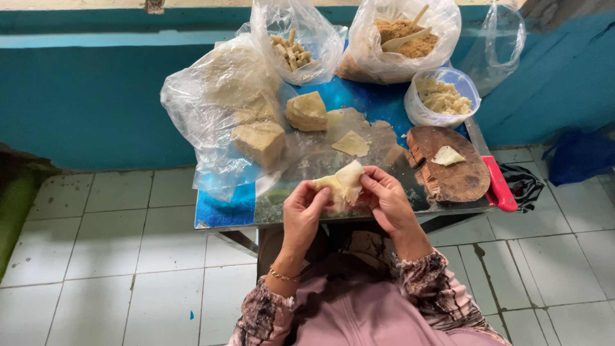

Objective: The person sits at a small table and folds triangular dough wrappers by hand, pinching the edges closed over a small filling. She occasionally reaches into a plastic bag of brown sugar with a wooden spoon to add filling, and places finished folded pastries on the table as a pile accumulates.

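Wrapper [343,186], a pale thin sheet partly folded, sits between our two hands just above the near edge of the table [224,214]. Our left hand [303,211] pinches its lower left side, fingers curled narrow around it. Our right hand [386,198] grips the upper right corner between thumb and fingertips, so both hands are closed on it.

Just beyond it we see a loose sheet [351,143] lying flat, and farther back a stack of sheets [307,111]. To the left another block [259,141] lies inside a large clear bag. On the right rests a round wooden board [458,176] with a small piece [447,156] on it, touching a red handle [500,186]. Behind it stands a tub [442,96] of pale filling. At the back are a bag of sticks [291,48] and a bag of brown crumbs [403,32] holding a wooden spoon [405,38].
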Demonstrator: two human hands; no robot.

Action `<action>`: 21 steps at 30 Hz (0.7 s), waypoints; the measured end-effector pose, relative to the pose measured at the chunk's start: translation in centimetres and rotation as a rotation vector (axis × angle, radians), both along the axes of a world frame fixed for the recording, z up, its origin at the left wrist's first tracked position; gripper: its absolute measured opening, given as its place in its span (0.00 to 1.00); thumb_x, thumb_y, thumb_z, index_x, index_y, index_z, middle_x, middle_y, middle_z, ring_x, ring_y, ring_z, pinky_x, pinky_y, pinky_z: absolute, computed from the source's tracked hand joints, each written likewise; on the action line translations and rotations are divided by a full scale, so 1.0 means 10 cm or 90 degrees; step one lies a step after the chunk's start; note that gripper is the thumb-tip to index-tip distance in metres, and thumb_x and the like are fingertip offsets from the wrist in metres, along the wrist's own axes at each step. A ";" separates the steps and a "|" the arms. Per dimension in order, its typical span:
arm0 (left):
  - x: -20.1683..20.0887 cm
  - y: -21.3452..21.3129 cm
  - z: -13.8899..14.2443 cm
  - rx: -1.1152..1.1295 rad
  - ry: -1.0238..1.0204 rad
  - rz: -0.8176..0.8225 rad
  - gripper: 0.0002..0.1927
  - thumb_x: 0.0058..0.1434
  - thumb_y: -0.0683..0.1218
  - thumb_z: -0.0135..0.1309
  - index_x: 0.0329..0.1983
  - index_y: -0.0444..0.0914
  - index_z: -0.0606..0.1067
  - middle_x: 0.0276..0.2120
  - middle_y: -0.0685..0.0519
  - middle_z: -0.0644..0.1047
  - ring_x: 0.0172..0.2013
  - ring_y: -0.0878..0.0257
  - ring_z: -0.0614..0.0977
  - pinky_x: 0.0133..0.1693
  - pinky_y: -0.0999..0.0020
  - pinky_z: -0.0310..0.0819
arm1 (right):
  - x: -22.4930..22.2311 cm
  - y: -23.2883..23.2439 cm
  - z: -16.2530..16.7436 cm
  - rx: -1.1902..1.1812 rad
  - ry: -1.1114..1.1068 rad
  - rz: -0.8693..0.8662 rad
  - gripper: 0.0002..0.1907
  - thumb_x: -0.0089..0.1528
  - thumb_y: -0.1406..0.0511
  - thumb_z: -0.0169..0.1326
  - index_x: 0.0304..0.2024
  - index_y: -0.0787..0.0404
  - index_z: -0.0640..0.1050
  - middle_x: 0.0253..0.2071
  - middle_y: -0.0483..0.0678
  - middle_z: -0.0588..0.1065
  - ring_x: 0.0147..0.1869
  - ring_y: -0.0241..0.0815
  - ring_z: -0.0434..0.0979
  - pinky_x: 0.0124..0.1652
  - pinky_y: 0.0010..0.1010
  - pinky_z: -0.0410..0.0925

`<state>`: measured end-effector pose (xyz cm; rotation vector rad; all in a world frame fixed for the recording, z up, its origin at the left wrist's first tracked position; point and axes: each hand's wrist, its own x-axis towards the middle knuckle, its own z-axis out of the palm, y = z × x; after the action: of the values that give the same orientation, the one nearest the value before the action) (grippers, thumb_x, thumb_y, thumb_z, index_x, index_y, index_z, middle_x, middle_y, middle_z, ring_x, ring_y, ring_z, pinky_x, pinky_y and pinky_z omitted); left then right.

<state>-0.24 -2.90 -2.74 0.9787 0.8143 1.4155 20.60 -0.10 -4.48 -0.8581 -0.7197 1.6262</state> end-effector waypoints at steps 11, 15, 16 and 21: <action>-0.02 -0.02 0.04 0.005 -0.124 0.022 0.07 0.68 0.41 0.56 0.46 0.33 0.77 0.39 0.53 0.82 0.37 0.69 0.83 0.42 0.72 0.81 | 0.18 0.32 0.41 0.336 -0.520 -0.349 0.07 0.70 0.69 0.54 0.49 0.60 0.81 0.44 0.47 0.82 0.42 0.39 0.83 0.43 0.29 0.76; -0.01 -0.02 0.02 -0.016 -0.104 0.025 0.07 0.68 0.41 0.56 0.46 0.33 0.76 0.38 0.52 0.82 0.36 0.68 0.84 0.39 0.73 0.79 | -0.13 0.34 0.49 0.612 -1.089 -0.314 0.10 0.62 0.72 0.56 0.45 0.58 0.83 0.43 0.48 0.81 0.42 0.47 0.81 0.44 0.37 0.74; -0.01 -0.03 0.01 -0.015 -0.098 0.026 0.07 0.68 0.41 0.56 0.46 0.33 0.76 0.38 0.52 0.82 0.36 0.68 0.84 0.39 0.73 0.79 | -0.21 0.30 0.48 0.626 -1.111 -0.309 0.10 0.60 0.71 0.57 0.44 0.59 0.82 0.43 0.48 0.81 0.44 0.47 0.81 0.44 0.37 0.74; -0.01 -0.02 -0.02 0.006 -0.105 0.022 0.07 0.69 0.41 0.56 0.46 0.33 0.76 0.39 0.53 0.82 0.36 0.68 0.83 0.40 0.74 0.79 | -0.34 0.17 0.48 0.659 -1.155 -0.296 0.11 0.56 0.70 0.58 0.43 0.59 0.81 0.42 0.46 0.80 0.46 0.47 0.79 0.43 0.37 0.72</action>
<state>-0.39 -3.11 -2.97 0.8457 0.7057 1.5103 17.18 1.61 0.31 -1.3364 -2.0427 -0.4550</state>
